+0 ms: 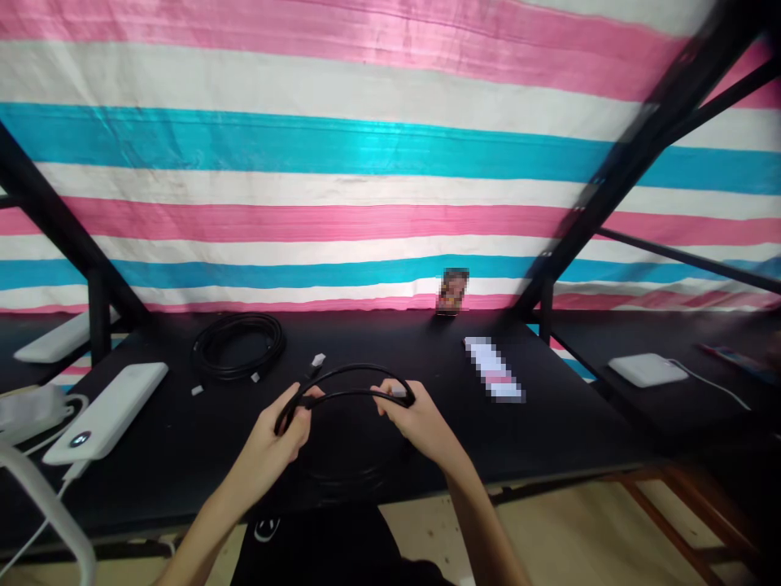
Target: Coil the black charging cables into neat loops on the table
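Note:
A looped black cable point(354, 369) stretches between my two hands above the near part of the black table point(378, 342). My left hand point(285, 425) is closed around one side of the loops, and a pale plug point(318, 360) on the cable sticks up just beyond its fingers. On the other side, my right hand point(410, 411) grips the loops too, with a light-coloured connector point(399, 391) between thumb and fingers. Farther back on the left lies a coiled black cable point(237, 346) with a small plug end point(255, 377) beside it.
A white power bank point(106, 411) with a cord lies to the left. On the right rests a phone point(494, 370) with a blurred screen, and another blurred upright object point(452, 291) stands at the back. Black slanted frame bars point(628, 163) flank the striped sheet point(342, 146).

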Tool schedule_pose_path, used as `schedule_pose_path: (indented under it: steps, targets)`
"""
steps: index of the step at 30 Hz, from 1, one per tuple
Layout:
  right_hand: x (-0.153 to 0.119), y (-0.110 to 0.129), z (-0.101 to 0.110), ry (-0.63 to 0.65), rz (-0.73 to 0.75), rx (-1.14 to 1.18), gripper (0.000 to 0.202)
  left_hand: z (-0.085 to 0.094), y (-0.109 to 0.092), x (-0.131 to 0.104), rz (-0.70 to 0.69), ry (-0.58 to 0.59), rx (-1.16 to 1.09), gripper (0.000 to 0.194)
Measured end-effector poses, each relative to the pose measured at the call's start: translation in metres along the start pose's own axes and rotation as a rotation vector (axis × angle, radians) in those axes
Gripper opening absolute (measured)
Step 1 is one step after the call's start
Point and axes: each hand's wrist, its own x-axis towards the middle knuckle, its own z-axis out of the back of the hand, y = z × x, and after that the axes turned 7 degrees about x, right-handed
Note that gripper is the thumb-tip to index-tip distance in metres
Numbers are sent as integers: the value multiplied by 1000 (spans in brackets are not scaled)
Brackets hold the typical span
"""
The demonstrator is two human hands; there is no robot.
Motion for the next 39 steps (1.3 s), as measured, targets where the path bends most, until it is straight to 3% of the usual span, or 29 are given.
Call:
schedule_pose_path:
  steps: [3,10,13,16,18,24,29,31,34,35,39]
  targets:
    - [1,2,1,24,20,-50,29,-3,-3,-3,-13,80,-15,67]
    - [-7,14,-3,-3,116,-157,32,-2,-24,-7,-82,-169,11,67]
    - [-10,25,-5,-52,187,-221,34,7,-33,-8,-125,-279,-9,51]
    - [-8,27,-11,-143,278,-273,33,17,-34,-9,-141,-296,8,37]
    - [-6,24,-15,-163,319,-286,31,21,-30,-9,-131,-244,24,35]
    - [-5,13,-29,-52,389,-334,29,26,-18,-17,-27,2,110,46]
    - [-8,14,-31,80,421,-408,27,26,-31,-21,39,81,224,50]
    - [-11,15,-30,132,406,-398,21,28,-39,-18,65,233,224,49]
    - [-14,18,-29,207,399,-391,9,32,-47,-9,119,560,190,43]
    - [-15,19,-28,223,403,-390,10,33,-48,-6,125,600,180,42]
    - [-19,20,-28,251,423,-335,41,28,-50,2,116,463,177,40]
